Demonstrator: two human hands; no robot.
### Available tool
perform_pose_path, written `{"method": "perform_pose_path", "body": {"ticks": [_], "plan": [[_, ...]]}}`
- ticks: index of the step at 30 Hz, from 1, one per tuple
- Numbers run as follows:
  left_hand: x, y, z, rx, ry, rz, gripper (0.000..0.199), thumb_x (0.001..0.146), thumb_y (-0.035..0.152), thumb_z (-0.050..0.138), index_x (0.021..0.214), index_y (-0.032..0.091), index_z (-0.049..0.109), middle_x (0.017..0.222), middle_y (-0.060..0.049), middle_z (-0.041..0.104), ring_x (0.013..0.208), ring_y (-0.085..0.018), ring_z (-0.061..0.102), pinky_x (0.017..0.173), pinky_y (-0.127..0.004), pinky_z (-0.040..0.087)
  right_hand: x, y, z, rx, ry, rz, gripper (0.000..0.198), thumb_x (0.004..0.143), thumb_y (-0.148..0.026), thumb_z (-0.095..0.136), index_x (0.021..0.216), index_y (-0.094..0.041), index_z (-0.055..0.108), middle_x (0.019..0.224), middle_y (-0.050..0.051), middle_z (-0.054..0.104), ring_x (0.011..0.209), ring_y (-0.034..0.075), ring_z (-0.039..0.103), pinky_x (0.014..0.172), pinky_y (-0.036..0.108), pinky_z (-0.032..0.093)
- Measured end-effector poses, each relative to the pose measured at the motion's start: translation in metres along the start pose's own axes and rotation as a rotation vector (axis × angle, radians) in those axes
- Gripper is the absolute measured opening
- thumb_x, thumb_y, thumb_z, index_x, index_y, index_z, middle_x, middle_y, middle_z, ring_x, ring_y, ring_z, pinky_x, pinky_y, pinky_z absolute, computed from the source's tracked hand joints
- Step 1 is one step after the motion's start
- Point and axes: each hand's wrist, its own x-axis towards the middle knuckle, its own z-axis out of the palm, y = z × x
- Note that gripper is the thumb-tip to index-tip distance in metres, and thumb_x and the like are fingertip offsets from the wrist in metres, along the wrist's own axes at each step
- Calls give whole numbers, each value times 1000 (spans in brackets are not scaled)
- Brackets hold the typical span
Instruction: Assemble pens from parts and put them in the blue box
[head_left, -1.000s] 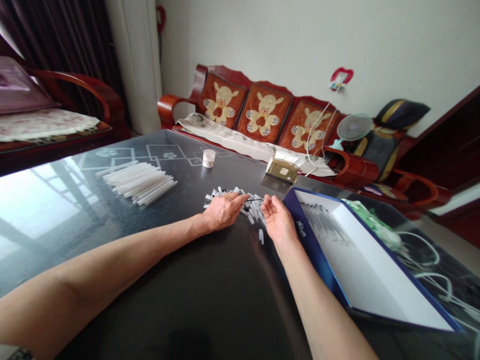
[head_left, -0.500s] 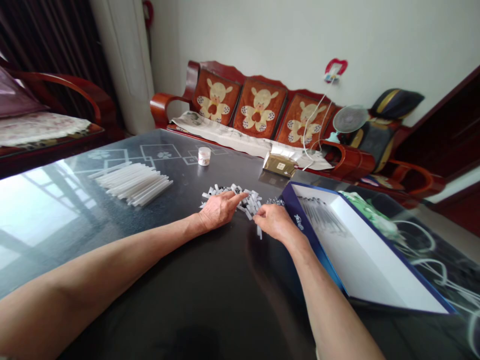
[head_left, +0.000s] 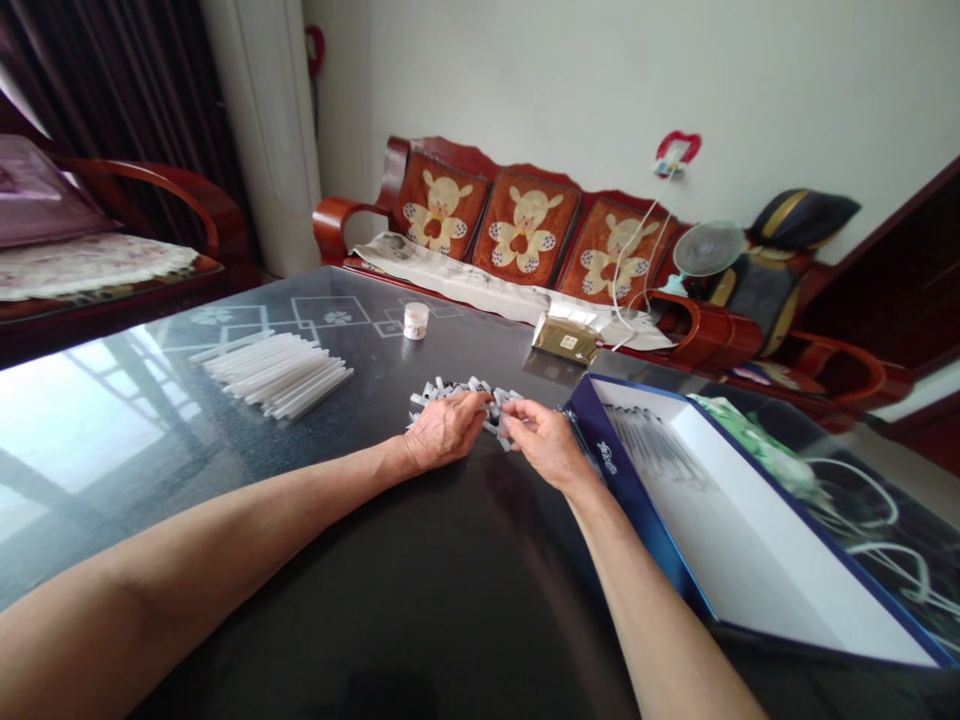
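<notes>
A pile of small white and dark tube-shaped pieces, perhaps pen parts (head_left: pixel 435 388), lies on the dark table. At its near edge is my left hand (head_left: pixel 448 430), fingers curled and drawn together; whatever they hold is hidden. My right hand (head_left: pixel 546 440) faces it from the right, thumb and fingers pinched on a small white piece (head_left: pixel 505 428). The fingertips of both hands are close together over the pile. To the left lies a stack of long white tubes (head_left: pixel 277 372), roughly side by side.
An open blue box (head_left: pixel 652 540) with a white inside stands at the right, holding several thin clear sticks (head_left: pixel 652 435). A small white tub (head_left: pixel 415 322) and a gold tissue box (head_left: pixel 568 338) stand farther back. Green cloth (head_left: pixel 757 445) and white cables (head_left: pixel 892 560) lie beyond the box.
My left hand's extended finger has curled in. My right hand has lifted slightly from the pile's near edge, bringing a small white piece toward the left fingertips. The view has shifted slightly.
</notes>
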Motion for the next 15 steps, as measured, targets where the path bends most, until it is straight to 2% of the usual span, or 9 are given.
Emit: {"method": "perform_pose_path", "body": {"ticks": [6,9,15], "plan": [[0,0,-1,-3,14,34,23,94,21,38,111,14,52,96,-10,66,90,-19,65,79,-31,52,-1,5,6,130,23,-20,21,68,-27,72,87,-19,67,79,-1,69,70,13,63,68,25,49],[0,2,-3,27,-17,14,26,95,24,37,113,14,53,93,-9,65,86,-19,65,75,-29,52,0,5,8,182,73,-2,22,67,-27,74,85,-19,65,79,0,68,72,13,63,67,25,49],[-1,5,-3,10,-41,-27,30,97,29,37,118,16,53,97,-9,66,86,-18,66,74,-29,52,3,5,16,599,234,157,40,58,-29,80,93,-20,62,81,-1,67,75,14,66,65,25,53]]}}
